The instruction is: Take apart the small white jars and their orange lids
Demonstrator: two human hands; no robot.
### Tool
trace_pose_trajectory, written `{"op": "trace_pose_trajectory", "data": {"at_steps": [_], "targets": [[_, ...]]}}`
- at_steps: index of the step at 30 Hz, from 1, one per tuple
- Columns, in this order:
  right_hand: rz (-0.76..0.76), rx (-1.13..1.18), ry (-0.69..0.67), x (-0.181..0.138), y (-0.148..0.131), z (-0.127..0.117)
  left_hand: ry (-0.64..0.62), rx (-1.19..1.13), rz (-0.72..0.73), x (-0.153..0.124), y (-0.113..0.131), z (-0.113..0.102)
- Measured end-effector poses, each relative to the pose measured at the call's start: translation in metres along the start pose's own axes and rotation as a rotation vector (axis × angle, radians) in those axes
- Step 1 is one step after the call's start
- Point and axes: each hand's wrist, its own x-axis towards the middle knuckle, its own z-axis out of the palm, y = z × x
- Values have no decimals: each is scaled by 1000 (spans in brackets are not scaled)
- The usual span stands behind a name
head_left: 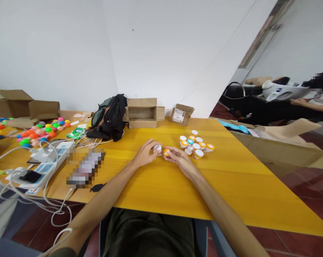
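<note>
White piece [157, 147]: small and round, it sat at the fingertips of the left hand [145, 152], on the side facing the other hand.
Orange piece [166, 152]: it lay between the thumb and fingers of the right hand [179, 159], just beside the white piece; whether the two touched, I could not tell.
Left hand: curled, thumb and fingers closed narrowly on the white piece.
Right hand: pinching the orange piece, palm turned inward, its fingertips near those of the left.
Table [231, 182]: yellow wood, under both hands; whether either piece rested on it was too small to tell.
Tubs [196, 146]: a cluster of small ones stood near the right hand, beyond it and to its right, with white, orange and teal tops.
Cartons: an open box [142, 123] stood beyond the hands against the wall, and a smaller labelled box [179, 115] stood to its right.
Bag [113, 119]: black, slumped just left of the open box.
Phone [87, 168]: it lay left of the left forearm, near a white power strip [60, 151].
Balls [34, 134]: brightly coloured, heaped at the far left.
Co-worker: an arm [312, 105] showed at the far right, well apart.
</note>
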Motion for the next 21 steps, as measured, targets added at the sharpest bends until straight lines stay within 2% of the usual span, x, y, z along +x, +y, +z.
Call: {"op": "trace_pose_trajectory", "data": {"at_steps": [7,11,14,18,21], "targets": [[8,37,37,1,-1,0,52,159,-187,4,-11,-8],[3,39,43,1,0,-1,58,188,-213,5,-14,-11],[-1,41,51,2,0,-2,-1,177,-124,4,-10,-12],[-17,44,88,3,0,-6,-170,189,79,-1,2,-7],[-42,46,107,3,0,-8,-256,241,158,-4,8,-1]]}}
